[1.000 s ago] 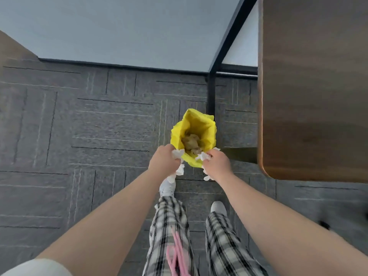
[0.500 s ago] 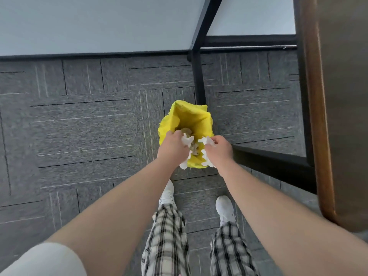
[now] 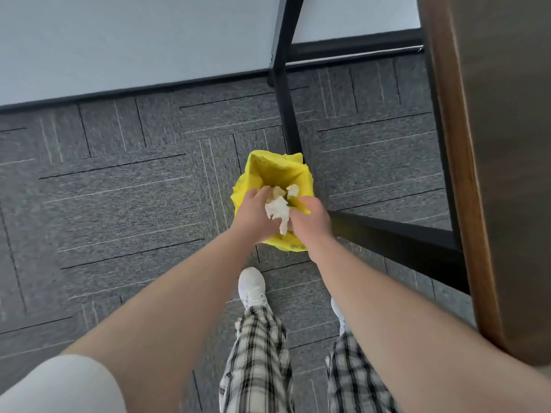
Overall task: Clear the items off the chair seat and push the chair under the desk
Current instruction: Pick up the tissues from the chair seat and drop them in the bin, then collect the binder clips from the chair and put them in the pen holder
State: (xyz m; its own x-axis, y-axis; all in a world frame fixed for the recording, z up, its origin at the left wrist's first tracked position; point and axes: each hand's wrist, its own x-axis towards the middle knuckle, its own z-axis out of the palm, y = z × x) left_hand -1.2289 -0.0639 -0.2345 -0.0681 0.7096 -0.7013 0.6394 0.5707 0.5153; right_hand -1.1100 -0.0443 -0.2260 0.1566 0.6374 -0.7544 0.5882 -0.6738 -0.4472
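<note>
- Left hand (image 3: 255, 215) and right hand (image 3: 310, 222) side by side above the mouth of a yellow-lined bin (image 3: 277, 171) on the grey carpet floor (image 3: 119, 198).
- Crumpled white tissue (image 3: 278, 210) pinched between the two hands, touching both; each grip clamped on it from its own side, fingers curled inward.
- Tissue wad just over the near rim of the bin, lower tail hanging between the wrists.
- More crumpled paper (image 3: 290, 190) visible inside the liner, just beyond the hands.
- Bin standing against the black leg (image 3: 286, 114) of the counter (image 3: 501, 174); wood top along the right edge of view.
- White shoes (image 3: 252, 289) and plaid trousers (image 3: 259, 365) near, below the forearms.
- Chair out of view.
</note>
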